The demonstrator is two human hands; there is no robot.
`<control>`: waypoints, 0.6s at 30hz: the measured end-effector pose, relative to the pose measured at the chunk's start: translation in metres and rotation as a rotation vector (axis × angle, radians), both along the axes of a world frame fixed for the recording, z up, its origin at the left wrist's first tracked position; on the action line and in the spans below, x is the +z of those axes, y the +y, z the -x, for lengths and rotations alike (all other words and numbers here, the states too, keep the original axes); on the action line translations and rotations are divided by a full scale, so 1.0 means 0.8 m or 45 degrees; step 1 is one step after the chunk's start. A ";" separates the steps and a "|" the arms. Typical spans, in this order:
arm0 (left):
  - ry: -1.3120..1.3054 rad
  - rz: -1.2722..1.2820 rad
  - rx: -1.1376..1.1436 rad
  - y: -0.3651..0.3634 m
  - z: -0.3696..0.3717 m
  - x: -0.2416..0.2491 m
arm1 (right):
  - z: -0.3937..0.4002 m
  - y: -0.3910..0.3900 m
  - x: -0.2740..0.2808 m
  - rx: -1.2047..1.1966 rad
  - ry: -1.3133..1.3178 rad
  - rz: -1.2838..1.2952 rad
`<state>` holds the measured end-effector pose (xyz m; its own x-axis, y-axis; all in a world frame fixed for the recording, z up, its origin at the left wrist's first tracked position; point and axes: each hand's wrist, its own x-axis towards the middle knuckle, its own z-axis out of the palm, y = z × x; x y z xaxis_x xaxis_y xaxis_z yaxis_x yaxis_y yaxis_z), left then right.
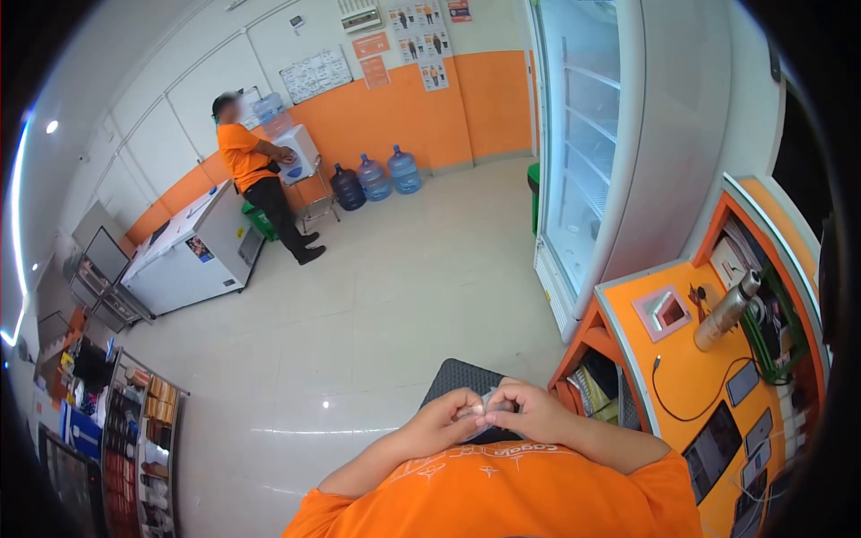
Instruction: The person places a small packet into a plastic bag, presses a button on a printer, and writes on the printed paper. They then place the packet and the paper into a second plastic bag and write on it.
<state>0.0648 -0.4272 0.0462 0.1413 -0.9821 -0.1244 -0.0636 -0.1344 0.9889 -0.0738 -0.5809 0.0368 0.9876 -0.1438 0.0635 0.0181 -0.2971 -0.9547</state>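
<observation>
Close to my chest, my left hand point(453, 417) and my right hand point(525, 412) meet with their fingertips pinched together. Between them is a piece of thin, see-through plastic point(471, 436) that looks like a small bag. The fingers cover most of it, and I cannot make out whether anything is inside. Just beyond the hands, and partly hidden by them, is a dark textured seat or pad point(462, 375).
An orange desk point(632, 296) at right holds a bottle point(728, 309), a cable and several phones. Behind it stands a glass-door fridge point(583, 143). A person point(240, 148) is at a water dispenser point(299, 154), near large water jugs point(374, 177) and a chest freezer point(193, 255). Loaded shelves point(143, 448) stand left.
</observation>
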 end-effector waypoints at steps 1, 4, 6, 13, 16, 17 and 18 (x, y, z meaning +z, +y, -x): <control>0.226 -0.075 -0.027 0.003 0.002 0.000 | 0.003 0.001 0.008 0.008 -0.027 0.011; 0.431 0.079 -0.246 0.005 -0.003 -0.003 | 0.005 -0.010 0.012 0.199 -0.183 0.123; 0.368 0.131 -0.298 -0.002 -0.004 -0.006 | 0.007 -0.012 0.009 0.153 -0.277 0.046; 0.456 0.124 -0.719 -0.038 0.003 -0.001 | 0.034 -0.023 0.016 0.368 -0.349 0.156; 0.381 0.065 -0.859 -0.049 0.007 -0.008 | 0.043 -0.027 0.014 0.417 -0.386 0.172; 0.377 0.013 -0.899 -0.053 0.007 -0.009 | 0.046 -0.026 0.014 0.415 -0.382 0.162; 0.383 0.001 -0.907 -0.057 0.008 -0.009 | 0.049 -0.026 0.017 0.405 -0.382 0.152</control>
<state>0.0584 -0.4731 0.0391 -0.5643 -0.8236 -0.0565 0.1371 -0.1609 0.9774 -0.1133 -0.6015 0.0505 0.9170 0.1893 0.3511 0.3967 -0.3397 -0.8528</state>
